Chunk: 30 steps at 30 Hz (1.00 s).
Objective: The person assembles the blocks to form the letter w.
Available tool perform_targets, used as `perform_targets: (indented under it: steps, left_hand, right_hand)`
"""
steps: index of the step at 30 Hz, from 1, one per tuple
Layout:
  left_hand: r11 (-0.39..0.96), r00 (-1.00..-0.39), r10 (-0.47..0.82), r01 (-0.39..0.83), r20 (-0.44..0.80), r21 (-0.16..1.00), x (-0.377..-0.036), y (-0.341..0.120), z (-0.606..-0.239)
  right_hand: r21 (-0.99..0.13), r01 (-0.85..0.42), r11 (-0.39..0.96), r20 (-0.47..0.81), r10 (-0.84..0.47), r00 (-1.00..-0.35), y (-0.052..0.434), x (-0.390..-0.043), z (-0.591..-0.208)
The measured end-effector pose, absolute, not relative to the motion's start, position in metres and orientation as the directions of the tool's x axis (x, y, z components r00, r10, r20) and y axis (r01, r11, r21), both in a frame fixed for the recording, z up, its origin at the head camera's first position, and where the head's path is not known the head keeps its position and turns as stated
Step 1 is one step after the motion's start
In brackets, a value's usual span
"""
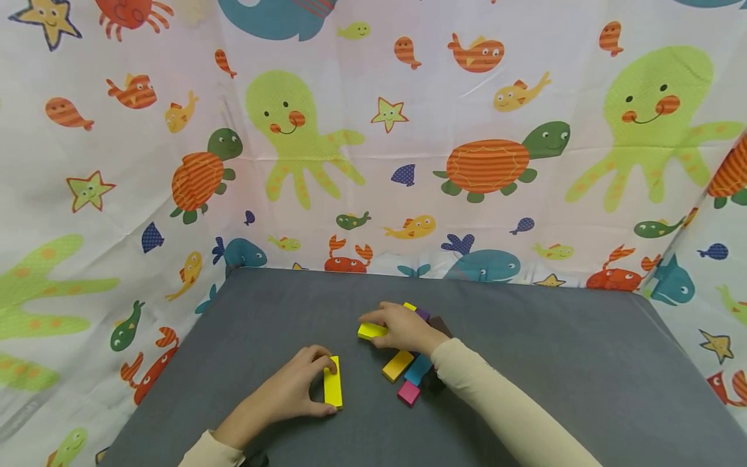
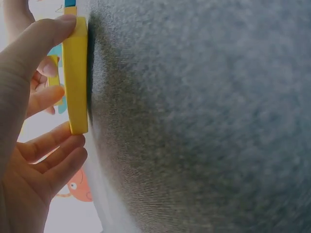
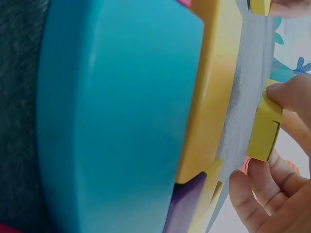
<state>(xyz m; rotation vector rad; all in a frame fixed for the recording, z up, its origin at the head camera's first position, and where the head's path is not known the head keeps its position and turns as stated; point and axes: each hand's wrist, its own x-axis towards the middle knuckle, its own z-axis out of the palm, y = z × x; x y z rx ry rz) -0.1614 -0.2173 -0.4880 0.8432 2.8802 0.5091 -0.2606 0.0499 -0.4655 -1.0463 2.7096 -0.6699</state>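
Gray tabletop [image 1: 583,350]: left fingers [image 1: 320,354], right fingers [image 1: 377,316] grip yellow blocks [image 1: 333,389].

No readable text, brand or number, a dark angular line on the yellow block [image 3: 263,135] in the right hand [image 1: 405,327], a grey mark [image 1: 22,415] on the patterned cloth [image 1: 376,194] at near left, perhaps lettering, too blurred to read

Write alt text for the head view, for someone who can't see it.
A person's left hand grips a yellow block by its ends at a gray tabletop, while the right hand holds another yellow block beside multicolored blocks. Fabric printed with sea animals hangs behind.
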Motion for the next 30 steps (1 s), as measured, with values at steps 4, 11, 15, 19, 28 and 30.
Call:
perform_targets:
  steps: [4,11,15,19,28,30]
  left_hand:
    - [0.802,-0.855,0.519,0.491,0.011,0.339,-0.160,-0.217,-0.489]
    - [0.818,-0.861,0.508,0.483,0.002,0.314,-0.159,-0.213,-0.489]
    - [0.808,-0.849,0.529,0.508,0.014,0.297,-0.156,-0.214,-0.487]
    - [0.793,-0.833,0.553,0.539,0.037,0.285,-0.154,-0.219,-0.488]
    - [0.734,-0.776,0.623,0.624,0.100,0.266,-0.143,-0.230,-0.484]
    - [0.729,-0.769,0.630,0.632,0.103,0.261,-0.140,-0.230,-0.482]
  right_hand:
    - [-0.457,-0.601,0.656,0.004,-0.674,-0.738,0.046,-0.261,-0.466]
    - [-0.446,-0.602,0.663,0.025,-0.663,-0.748,0.041,-0.260,-0.466]
    - [-0.469,-0.579,0.668,0.017,-0.648,-0.762,0.038,-0.260,-0.464]
    - [-0.503,-0.557,0.661,0.004,-0.643,-0.766,0.035,-0.259,-0.464]
    - [-0.525,-0.547,0.652,0.013,-0.636,-0.771,0.025,-0.258,-0.464]
    - [-0.527,-0.546,0.651,0.019,-0.634,-0.773,0.022,-0.258,-0.464]
